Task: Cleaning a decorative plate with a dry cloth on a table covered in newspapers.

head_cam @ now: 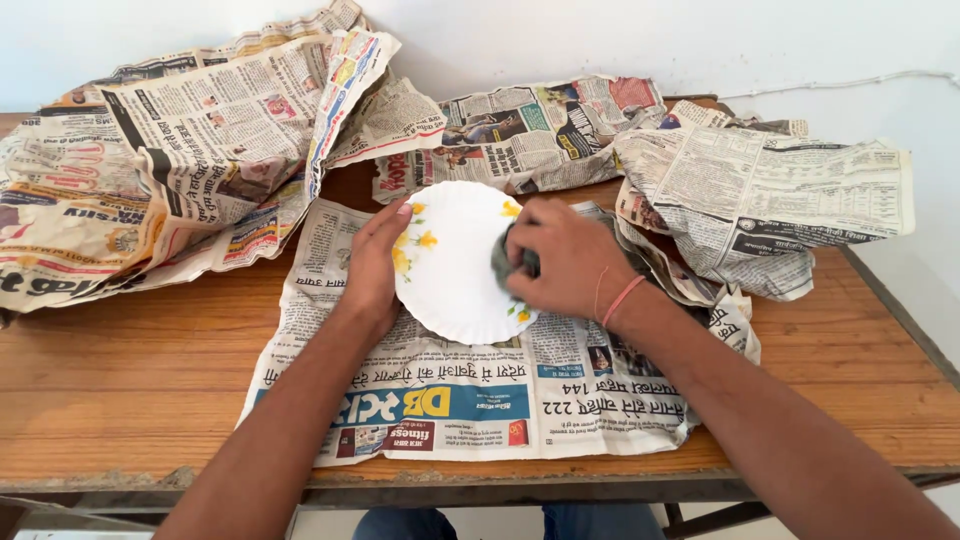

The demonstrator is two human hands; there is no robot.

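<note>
Your wooden table [130, 380] carries crumpled newspapers [180, 150] at the back and one flat newspaper sheet [440, 400] in front, with bare wood on both sides. On that sheet, your left hand [372, 265] grips the white plate [455, 265] by its left edge. Your right hand [560, 262] is curled tight around a dark cloth [503, 262], pressing it on the plate's right side.

No packages, labels, signs or screens show here; the only printed matter is newspaper: one flat multicoloured printed sheet [450, 400] spread on the wooden surface [130, 390], and crumpled sheets [200, 150] heaped behind it.
</note>
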